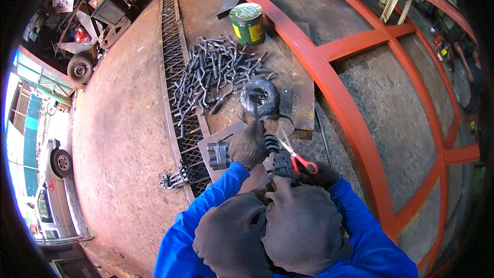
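Note:
My left hand [249,146], in a dark knitted glove, is closed at the near edge of a shiny black roll [260,98]. It pinches a black strip [283,118] that comes off this roll. Red-handled scissors [303,162] point up and to the left, with their loops at my gloved right hand [324,176], which is closed on them and partly in shadow. Left of my left hand lies a strapped bundle of dark rods [218,155]. Dark coiled pieces [271,144] sit between my hands, partly hidden.
A heap of bent dark metal rods [213,74] lies ahead, beside a green and yellow drum [247,23]. Another rod bundle [175,178] rests on the floor grating [172,36]. An orange-red steel frame [329,80] spans the right, where another person's arm [464,63] shows.

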Demonstrator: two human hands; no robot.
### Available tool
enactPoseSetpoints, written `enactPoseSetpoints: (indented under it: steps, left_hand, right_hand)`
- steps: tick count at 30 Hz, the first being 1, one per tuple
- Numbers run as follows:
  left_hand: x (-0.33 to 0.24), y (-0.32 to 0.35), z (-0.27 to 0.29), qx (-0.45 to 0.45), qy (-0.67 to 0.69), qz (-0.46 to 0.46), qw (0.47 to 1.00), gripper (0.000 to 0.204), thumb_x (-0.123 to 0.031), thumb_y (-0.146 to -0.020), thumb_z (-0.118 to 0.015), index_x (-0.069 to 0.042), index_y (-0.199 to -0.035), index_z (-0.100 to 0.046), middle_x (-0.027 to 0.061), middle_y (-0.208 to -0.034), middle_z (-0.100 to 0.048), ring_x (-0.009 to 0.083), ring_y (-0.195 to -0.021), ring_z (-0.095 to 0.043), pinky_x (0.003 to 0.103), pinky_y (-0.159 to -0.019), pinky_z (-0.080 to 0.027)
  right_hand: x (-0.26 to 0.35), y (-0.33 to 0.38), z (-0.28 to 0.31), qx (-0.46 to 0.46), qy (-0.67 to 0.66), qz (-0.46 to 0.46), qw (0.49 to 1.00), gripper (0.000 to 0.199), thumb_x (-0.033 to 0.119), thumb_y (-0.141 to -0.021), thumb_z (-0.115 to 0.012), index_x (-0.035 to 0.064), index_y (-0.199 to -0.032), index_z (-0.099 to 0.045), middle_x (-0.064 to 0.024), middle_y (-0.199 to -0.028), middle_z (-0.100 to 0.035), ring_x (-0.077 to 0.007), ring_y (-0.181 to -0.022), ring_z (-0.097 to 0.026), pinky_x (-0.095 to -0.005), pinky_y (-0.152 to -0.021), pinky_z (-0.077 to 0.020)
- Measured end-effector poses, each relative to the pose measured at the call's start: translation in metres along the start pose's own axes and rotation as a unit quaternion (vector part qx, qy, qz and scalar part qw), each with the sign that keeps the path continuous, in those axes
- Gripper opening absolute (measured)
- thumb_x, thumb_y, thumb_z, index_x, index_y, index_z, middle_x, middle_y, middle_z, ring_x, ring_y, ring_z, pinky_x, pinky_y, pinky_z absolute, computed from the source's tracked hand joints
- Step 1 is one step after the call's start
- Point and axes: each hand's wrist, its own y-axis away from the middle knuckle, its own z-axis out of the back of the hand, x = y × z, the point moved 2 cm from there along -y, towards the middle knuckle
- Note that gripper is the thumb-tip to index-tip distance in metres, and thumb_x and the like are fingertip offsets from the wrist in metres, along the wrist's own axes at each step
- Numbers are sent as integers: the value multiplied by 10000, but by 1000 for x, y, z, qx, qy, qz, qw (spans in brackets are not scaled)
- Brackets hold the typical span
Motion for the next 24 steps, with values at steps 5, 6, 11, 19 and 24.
enactPoseSetpoints:
  steps: [5,6,11,19,24]
  left_hand:
    - [9,-4,-15,34,-6,-23,999,331,-358,-978,-523,-54,-1087,-597,166,-856,-667,330,-768,-658,456,-656,-508]
    - [12,-1,-19,12,-18,-63,998,328,-353,-997,-513,-39,-1057,-590,132,-816,-654,284,-724,-643,431,-637,-507]
    - [34,-4,-34,40,50,23,998,362,-384,-966,-550,-51,-1099,-598,163,-815,-663,304,-716,-651,424,-635,-504]
    - [32,-3,-24,9,81,71,994,369,-431,-935,-558,-113,-1105,-639,185,-819,-680,368,-751,-667,487,-653,-502]
    - [-12,3,2,5,-76,-37,996,300,-373,-939,-557,-120,-1080,-637,164,-855,-685,351,-765,-670,475,-645,-504]
  right_hand:
    - [11,-36,-14,-27,-413,-1,911,435,352,-984,-581,72,-1314,-545,-46,-1058,-645,-133,-907,-620,-296,-789,-535]
    - [15,-44,-15,-11,-436,22,899,445,351,-982,-582,70,-1323,-533,-48,-1055,-645,-140,-899,-625,-300,-785,-537]
    - [39,-70,-21,-66,-371,46,925,437,349,-973,-587,69,-1300,-511,-49,-993,-640,-153,-800,-628,-304,-717,-541]
    - [50,-76,-23,-18,-410,58,910,357,328,-940,-638,88,-1177,-521,-14,-850,-592,-118,-683,-588,-264,-604,-514]
    - [45,-72,-13,-61,-336,76,937,374,310,-939,-645,74,-1201,-517,-18,-843,-588,-115,-731,-598,-263,-650,-519]
